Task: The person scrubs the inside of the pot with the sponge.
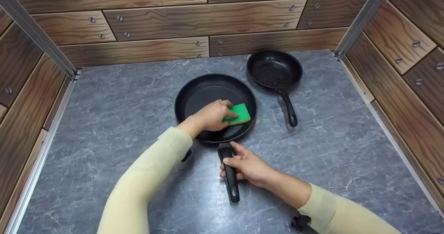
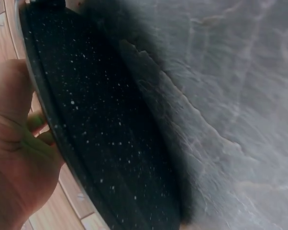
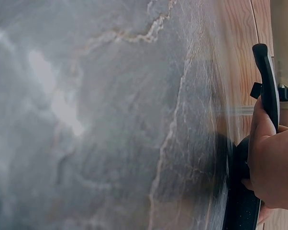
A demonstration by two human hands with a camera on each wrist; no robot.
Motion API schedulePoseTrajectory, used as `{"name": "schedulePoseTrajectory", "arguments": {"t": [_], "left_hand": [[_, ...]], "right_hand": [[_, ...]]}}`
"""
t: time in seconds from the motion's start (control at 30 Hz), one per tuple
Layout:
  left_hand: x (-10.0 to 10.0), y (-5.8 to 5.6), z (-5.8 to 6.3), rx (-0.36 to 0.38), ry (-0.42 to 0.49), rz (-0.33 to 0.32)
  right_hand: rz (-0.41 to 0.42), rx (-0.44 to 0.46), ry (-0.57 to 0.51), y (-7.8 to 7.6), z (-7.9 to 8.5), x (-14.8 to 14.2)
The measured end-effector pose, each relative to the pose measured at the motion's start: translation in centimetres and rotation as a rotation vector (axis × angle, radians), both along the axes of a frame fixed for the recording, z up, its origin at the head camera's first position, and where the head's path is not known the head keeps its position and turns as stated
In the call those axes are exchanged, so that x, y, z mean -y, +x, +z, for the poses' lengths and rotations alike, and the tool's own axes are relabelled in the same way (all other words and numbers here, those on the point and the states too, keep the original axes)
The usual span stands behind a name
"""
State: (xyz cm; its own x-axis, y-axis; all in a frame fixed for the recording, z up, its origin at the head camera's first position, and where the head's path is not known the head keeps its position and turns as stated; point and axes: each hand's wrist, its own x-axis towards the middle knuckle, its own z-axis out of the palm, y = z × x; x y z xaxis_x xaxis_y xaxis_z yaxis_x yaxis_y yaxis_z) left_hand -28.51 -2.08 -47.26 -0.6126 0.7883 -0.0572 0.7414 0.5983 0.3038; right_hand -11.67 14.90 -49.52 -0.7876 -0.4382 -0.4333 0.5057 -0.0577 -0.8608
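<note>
A large black frying pan (image 1: 197, 95) sits mid-table in the head view, its handle (image 1: 230, 182) pointing toward me. My right hand (image 1: 255, 168) grips that handle close to the pan, thumb on top and fingers around the underside. Inside the pan my left hand (image 1: 213, 116) holds a green sponge (image 1: 241, 112) with a yellowish lower layer against the right part of the inner surface. The left wrist view shows the pan's speckled outer side (image 2: 101, 120) with the left hand (image 2: 19, 148) beyond the rim. In the right wrist view the handle (image 3: 268, 81) rises from the right hand (image 3: 273, 163).
A smaller black frying pan (image 1: 274, 69) lies behind and to the right, its handle (image 1: 288, 109) angled toward the front. Wood-patterned panels (image 1: 204, 19) enclose the grey marbled tabletop (image 1: 114, 123) at the back and both sides, with metal posts (image 1: 362, 19) in the back corners.
</note>
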Motion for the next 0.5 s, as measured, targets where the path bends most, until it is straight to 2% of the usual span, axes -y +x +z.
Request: {"name": "schedulePoseTrajectory", "arguments": {"t": [0.23, 0.5], "left_hand": [[-0.5, -1.1, -0.4, -0.007, 0.022, 0.049], [-1.0, -1.9, -0.9, -0.036, 0.034, 0.128]], "right_hand": [[-0.008, -0.007, 0.004, 0.0, 0.1, 0.1], [-0.011, -0.005, 0.004, 0.0, 0.0, 0.0]]}}
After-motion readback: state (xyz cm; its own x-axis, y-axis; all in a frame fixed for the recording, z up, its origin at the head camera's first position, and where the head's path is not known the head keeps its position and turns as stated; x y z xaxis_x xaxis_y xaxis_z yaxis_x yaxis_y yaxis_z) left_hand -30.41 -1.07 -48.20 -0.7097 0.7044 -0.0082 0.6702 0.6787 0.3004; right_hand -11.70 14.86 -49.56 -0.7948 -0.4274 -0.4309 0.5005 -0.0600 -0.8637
